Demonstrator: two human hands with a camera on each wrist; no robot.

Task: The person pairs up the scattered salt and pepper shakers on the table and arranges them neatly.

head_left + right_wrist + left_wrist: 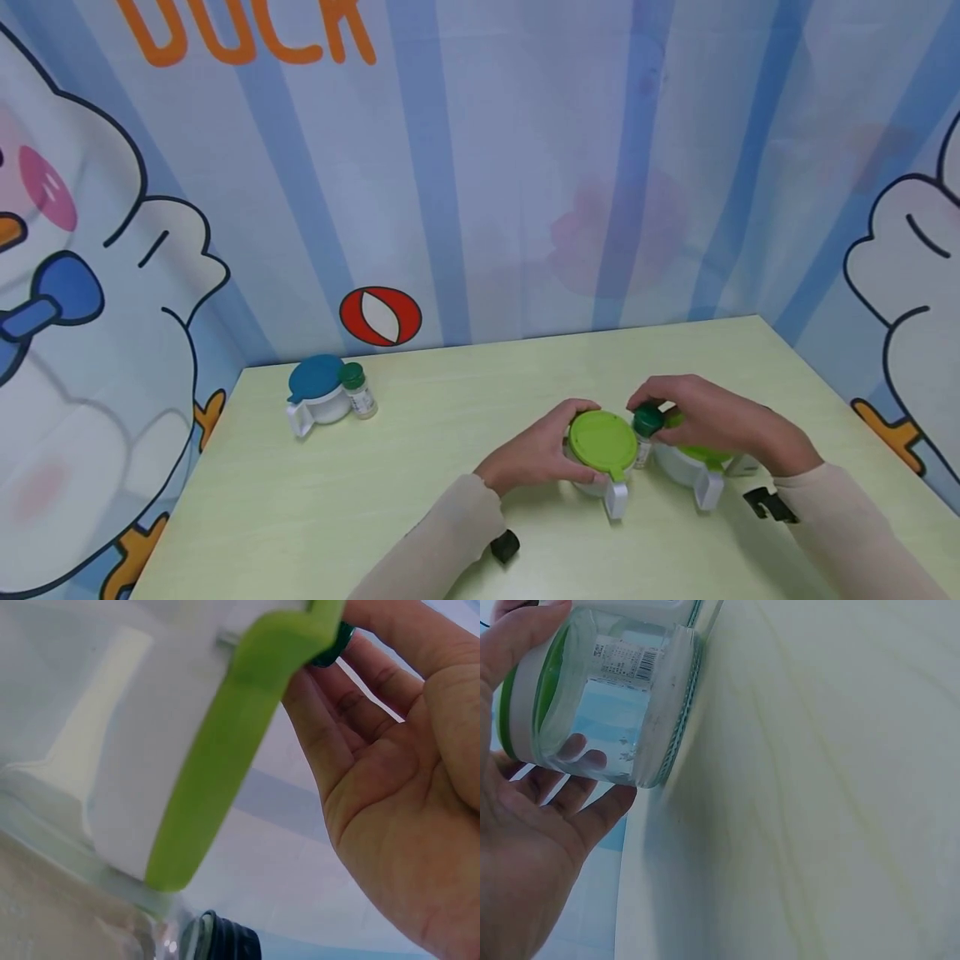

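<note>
My left hand (543, 446) grips a clear glass jar with a light green lid (602, 440) and a white handle. In the left wrist view, the fingers wrap the side of this glass jar (615, 697), and a barcode label shows on it. Just right of it, my right hand (705, 417) pinches the dark green cap of a small spice bottle (648, 419), thumb and fingertips on the cap. A second green-lidded jar (678, 467) stands under my right hand, its lid partly hidden; its green lid edge (217, 772) fills much of the right wrist view.
At the table's back left stand a blue-lidded jar (317, 387) and a green-capped spice bottle (358, 392), side by side. A dark ridged cap (229, 937) shows low in the right wrist view. A cartoon-printed curtain (517, 167) rises behind the pale table (300, 517).
</note>
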